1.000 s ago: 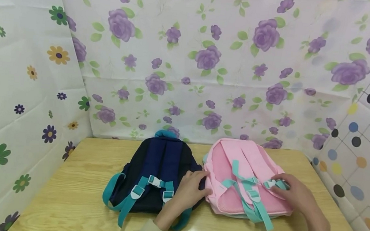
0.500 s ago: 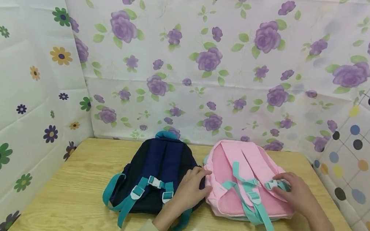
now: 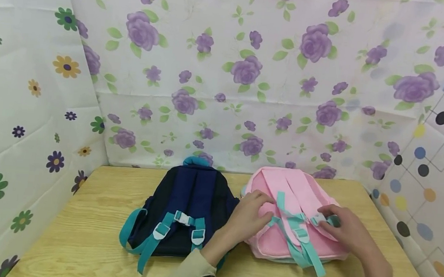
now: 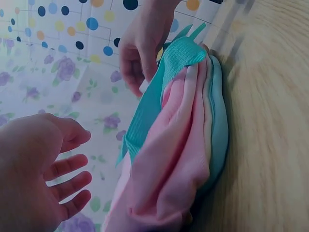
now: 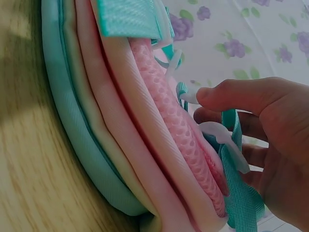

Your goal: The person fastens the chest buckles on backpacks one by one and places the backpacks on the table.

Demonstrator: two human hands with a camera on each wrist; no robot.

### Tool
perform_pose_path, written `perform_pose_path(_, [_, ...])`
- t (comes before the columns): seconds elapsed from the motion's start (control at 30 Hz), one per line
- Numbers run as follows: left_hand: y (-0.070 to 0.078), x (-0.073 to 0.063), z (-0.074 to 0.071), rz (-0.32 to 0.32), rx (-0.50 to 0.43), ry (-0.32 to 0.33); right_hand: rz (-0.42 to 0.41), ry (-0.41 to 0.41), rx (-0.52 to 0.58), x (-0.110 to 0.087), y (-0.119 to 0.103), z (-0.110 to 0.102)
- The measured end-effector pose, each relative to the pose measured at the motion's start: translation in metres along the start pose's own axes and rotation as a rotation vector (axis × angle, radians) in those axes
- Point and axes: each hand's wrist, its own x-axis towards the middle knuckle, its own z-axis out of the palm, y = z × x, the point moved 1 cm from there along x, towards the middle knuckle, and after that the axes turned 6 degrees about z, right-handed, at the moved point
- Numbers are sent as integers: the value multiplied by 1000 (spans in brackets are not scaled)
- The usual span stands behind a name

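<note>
A pink backpack with teal straps lies on the table, its padded straps facing up. My right hand pinches a white plastic buckle on the teal chest strap at the bag's right side. In the right wrist view, the thumb and index finger grip that buckle, and a white strap adjuster sits by the other fingers. My left hand is over the bag's left side, near the loose teal webbing. In the left wrist view, its fingers are spread apart and hold nothing.
A navy backpack with teal straps and a fastened white buckle lies left of the pink one, partly behind my left forearm. Both rest on a wooden table. Flower-printed cloth stands behind, with patterned cloth at both sides.
My left hand has left the pink backpack's left edge and moved right, over the bag. The right hand keeps its pinch on the buckle. The head view has shifted slightly.
</note>
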Motion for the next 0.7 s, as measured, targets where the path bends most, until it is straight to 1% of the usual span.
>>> perform_pose_path(0.17, [11,22,16,55,19,-92,-31,-1,15,0,-7,0])
perform_pose_path(0.23, [13,28,25,69,32,-119,-48,-5,22,0,-11,-1])
perform_pose_path(0.3, [14,33,33,78,48,-130,-57,-12,30,0,-12,0])
perform_pose_path(0.4, [14,37,44,69,68,-150,-57,-32,38,1,-11,1])
perform_pose_path(0.5, [16,42,51,52,83,-173,-66,-31,35,1,-8,3])
perform_pose_path(0.57, [17,45,55,43,86,-184,-98,-24,43,1,-6,4])
perform_pose_path(0.7, [19,49,62,29,96,-209,-194,-2,63,0,-4,6])
